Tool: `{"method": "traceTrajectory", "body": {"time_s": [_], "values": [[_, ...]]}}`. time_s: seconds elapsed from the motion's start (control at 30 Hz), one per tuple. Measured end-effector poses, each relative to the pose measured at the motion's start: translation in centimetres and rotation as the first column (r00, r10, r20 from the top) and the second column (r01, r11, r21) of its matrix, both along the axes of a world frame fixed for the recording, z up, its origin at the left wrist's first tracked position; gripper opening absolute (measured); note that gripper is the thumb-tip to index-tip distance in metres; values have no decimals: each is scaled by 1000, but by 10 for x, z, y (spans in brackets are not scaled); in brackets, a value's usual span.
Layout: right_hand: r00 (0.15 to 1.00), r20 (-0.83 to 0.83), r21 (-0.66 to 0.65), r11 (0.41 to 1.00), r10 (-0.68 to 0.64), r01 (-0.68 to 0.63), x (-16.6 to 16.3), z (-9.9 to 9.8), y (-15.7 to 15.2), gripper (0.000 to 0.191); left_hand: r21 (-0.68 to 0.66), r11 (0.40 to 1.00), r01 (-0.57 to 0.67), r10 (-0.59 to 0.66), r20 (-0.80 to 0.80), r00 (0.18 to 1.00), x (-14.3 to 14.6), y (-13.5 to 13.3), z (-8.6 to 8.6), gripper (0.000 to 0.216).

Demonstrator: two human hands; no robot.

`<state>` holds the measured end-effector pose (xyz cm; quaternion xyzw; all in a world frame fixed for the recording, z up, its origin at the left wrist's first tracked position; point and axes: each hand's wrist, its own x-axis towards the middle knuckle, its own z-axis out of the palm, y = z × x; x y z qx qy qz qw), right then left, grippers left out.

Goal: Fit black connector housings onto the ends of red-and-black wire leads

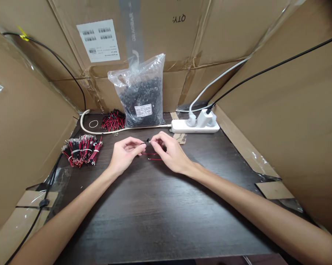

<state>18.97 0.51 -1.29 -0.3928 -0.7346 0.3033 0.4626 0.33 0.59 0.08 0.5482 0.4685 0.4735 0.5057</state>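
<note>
The small black part (pixel 147 140) is held a little above the dark table (pixel 160 221), near its middle, just between the fingertips of both hands. The right hand (pixel 171 154) pinches it with thumb and forefinger, and its other fingers are curled loosely. From the part goes a thin red and black wire pair (pixel 154 156), whose free ends pass under the fingers of the right hand. The left hand (pixel 124 152) grips this wire pair between thumb and fingertips, close to the part. To the left of the left hand, near it, lies a big bundle of red and black wires (pixel 81 149), bound with bands. Further back is a smaller bundle (pixel 113 120) of the same kind of wires, and just beside it a white rubber band (pixel 93 124) lies flat on the table. Behind the hands a clear plastic bag (pixel 142 92) full of small black pieces stands upright in front of the cardboard wall (pixel 215 33). To the right of the bag lies a white power strip (pixel 182 127) with two plugs in it, and its white cord (pixel 122 130) runs along the table in front of the bag. Cardboard stands on three sides of the table, and a white label (pixel 99 40) with barcodes is stuck on the back one
</note>
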Motion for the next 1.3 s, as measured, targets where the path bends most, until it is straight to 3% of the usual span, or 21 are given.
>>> {"method": "traceTrajectory", "body": {"time_s": [0.1, 0.2, 0.3, 0.37, 0.43, 0.57, 1.3], "values": [[976, -218, -196, 980, -24, -19, 3, -6, 9, 21, 94, 996, -9, 17, -82, 996, 1, -2, 0, 23], [942, -332, -271, 961, -48, -47, 4, -11, 16, 27, 296, 954, 53, 36, -287, 957, 2, -7, -1, 12], [929, -366, -287, 956, -52, -60, 4, -11, 18, 30, 528, 818, 229, 81, -500, 862, 3, -12, -1, 28], [928, -370, -289, 955, -46, -68, 4, -10, 17, 31, 589, 727, 352, 110, -606, 787, 3, -14, -2, 39], [930, -366, -287, 955, -40, -72, 3, -9, 16, 32, 594, 692, 411, 140, -668, 731, 3, -15, -2, 44], [932, -361, -284, 955, -29, -80, 3, -7, 15, 33, 564, 719, 407, 157, -702, 695, 2, -14, -4, 51], [918, -392, -298, 952, -56, -69, 2, -8, 15, 34, 539, 749, 385, 126, -687, 716, 1, -13, -3, 51]]}}
